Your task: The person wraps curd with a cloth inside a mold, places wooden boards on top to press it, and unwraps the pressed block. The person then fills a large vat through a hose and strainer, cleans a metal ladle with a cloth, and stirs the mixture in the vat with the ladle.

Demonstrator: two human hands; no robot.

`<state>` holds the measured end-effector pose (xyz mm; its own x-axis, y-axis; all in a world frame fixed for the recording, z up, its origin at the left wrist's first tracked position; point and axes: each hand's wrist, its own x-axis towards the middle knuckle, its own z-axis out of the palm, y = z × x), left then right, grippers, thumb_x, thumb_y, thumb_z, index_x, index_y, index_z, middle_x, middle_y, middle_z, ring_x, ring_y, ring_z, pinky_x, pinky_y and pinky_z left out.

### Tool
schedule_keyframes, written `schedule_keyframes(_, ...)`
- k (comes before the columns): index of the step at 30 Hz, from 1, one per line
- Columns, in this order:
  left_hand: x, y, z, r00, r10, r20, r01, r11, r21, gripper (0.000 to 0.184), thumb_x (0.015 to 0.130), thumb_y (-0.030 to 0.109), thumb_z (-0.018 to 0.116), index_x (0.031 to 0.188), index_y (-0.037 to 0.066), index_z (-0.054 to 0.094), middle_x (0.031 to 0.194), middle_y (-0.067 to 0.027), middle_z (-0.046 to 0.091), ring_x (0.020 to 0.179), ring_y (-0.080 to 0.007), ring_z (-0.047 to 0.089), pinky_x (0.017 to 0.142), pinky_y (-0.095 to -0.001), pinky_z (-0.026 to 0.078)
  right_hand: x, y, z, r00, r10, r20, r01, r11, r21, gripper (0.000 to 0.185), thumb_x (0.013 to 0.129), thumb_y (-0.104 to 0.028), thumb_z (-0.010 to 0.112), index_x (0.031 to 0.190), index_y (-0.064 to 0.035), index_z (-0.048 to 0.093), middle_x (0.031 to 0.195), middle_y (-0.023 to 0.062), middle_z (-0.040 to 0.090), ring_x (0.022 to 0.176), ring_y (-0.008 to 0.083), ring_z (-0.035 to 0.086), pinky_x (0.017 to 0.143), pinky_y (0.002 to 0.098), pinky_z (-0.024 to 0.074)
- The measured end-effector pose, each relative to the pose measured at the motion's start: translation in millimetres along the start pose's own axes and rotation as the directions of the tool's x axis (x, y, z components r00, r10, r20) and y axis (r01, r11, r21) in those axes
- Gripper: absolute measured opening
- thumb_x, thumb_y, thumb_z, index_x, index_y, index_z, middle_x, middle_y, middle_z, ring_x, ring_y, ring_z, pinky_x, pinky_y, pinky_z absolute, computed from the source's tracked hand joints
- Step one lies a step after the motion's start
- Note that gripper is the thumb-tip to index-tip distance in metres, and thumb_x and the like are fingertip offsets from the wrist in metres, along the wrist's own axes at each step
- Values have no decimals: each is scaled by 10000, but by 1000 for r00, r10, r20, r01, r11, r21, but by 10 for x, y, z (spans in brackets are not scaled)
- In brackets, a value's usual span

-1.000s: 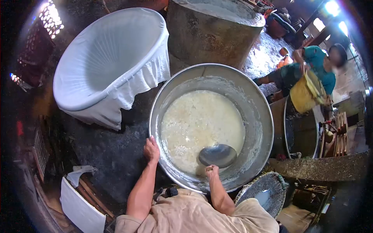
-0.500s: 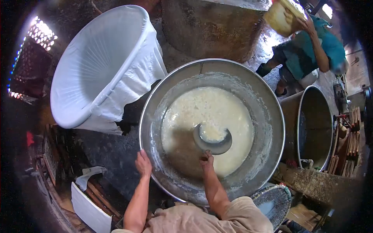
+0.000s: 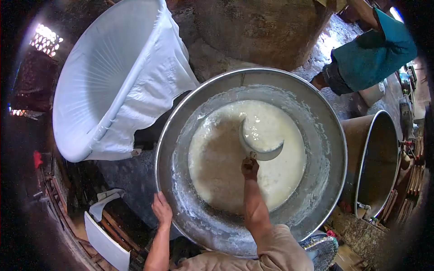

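Note:
A large round metal vat [image 3: 332, 135] holds whitish, curd-like liquid [image 3: 285, 180] in front of me. My right hand [image 3: 250, 166] is wrapped round the handle of a wide, round metal scoop [image 3: 264, 155]. The scoop sits tilted in the liquid, right of the vat's middle; pale liquid fills its mouth and covers part of its bowl. At the vat's near left edge, my left hand [image 3: 162, 209] grips the rim, with its fingertips partly hidden from view.
A white cloth [image 3: 149, 86] lines a big tilted hoop at the upper left. Another metal tub [image 3: 379, 153] stands at the right. A person in a teal shirt [image 3: 375, 58] is at the upper right. Boards [image 3: 108, 246] lie lower left.
My right hand and the scoop have moved a little right and up in view. My left hand stays at the rim. The other person and the container they carry have shifted toward the upper edge.

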<state>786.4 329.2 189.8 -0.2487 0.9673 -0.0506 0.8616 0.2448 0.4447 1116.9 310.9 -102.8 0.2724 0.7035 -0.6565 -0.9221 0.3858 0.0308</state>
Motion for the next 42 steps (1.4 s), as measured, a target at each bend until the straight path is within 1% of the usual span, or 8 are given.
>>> schedule_keyframes(5, 0, -30, -21, 999, -25, 42, 25, 1000, -15, 378, 961, 299, 363, 835, -22, 518, 778, -299, 542, 767, -502, 497, 647, -530, 357, 318, -118, 261, 986, -165, 15, 165, 976, -142, 192, 871, -53, 409, 685, -96, 419, 580, 12, 401, 491, 134, 422, 488, 264, 422)
schedule_keyframes(7, -5, -45, -34, 998, -27, 50, 29, 999, -27, 387, 962, 309, 361, 833, -19, 519, 772, -293, 545, 760, -499, 501, 646, -529, 360, 412, -246, 247, 935, -161, 316, 285, 871, -401, 185, 869, -81, 425, 685, -93, 442, 578, 8, 413, 500, 149, 444, 462, 272, 420)
schedule_keyframes(8, -12, -65, -33, 998, -31, 62, 33, 999, -32, 396, 962, 319, 358, 830, -17, 520, 766, -287, 548, 753, -497, 505, 646, -528, 363, 439, -402, 342, 957, 128, 260, -155, 984, 85, 172, 851, -88, 428, 682, -92, 459, 578, 14, 443, 516, 161, 477, 456, 277, 435)
schedule_keyframes(9, -16, -97, -21, 998, -28, 58, 30, 999, -44, 396, 962, 319, 358, 830, -17, 520, 766, -287, 548, 753, -497, 505, 646, -528, 363, 467, -494, 434, 955, 125, 270, -152, 985, 78, 172, 851, -88, 428, 682, -92, 459, 578, 14, 443, 516, 161, 477, 456, 277, 435)
schedule_keyframes(13, -22, -217, 41, 1000, 1, 20, -1, 1000, -20, 412, 960, 345, 354, 840, -6, 533, 758, -275, 567, 739, -488, 527, 641, -528, 375, 333, -702, 1227, 950, -21, -310, 77, 982, 172, 120, 826, -114, 436, 777, -93, 544, 665, 42, 521, 607, 187, 555, 472, 320, 480)
schedule_keyframes(22, -32, -348, 58, 998, 58, -13, -59, 991, -124, 418, 942, 385, 388, 837, 11, 542, 765, -280, 581, 727, -480, 560, 609, -536, 419, -478, -1271, 2024, 763, 0, -647, 351, 840, 413, 61, 767, -106, 441, 726, -100, 487, 623, 45, 486, 537, 200, 518, 413, 350, 424)
schedule_keyframes(34, -25, -350, 65, 997, 16, 76, -6, 991, -132, 465, 949, 402, 332, 964, -4, 558, 827, -275, 615, 762, -484, 576, 686, -553, 438, -2684, -353, 78, 790, -348, -504, 73, 870, -487, 56, 695, -74, 456, 661, -101, 420, 562, 42, 443, 453, 194, 467, 363, 364, 390)
schedule_keyframes(42, -63, -339, 23, 998, 30, 59, -29, 999, -21, 502, 951, 430, 307, 954, -1, 565, 849, -281, 614, 790, -467, 582, 704, -547, 437, -2806, 268, -379, 797, -146, -586, 151, 988, -40, 80, 712, -82, 459, 642, -113, 435, 546, 23, 431, 436, 185, 424, 435, 327, 425)
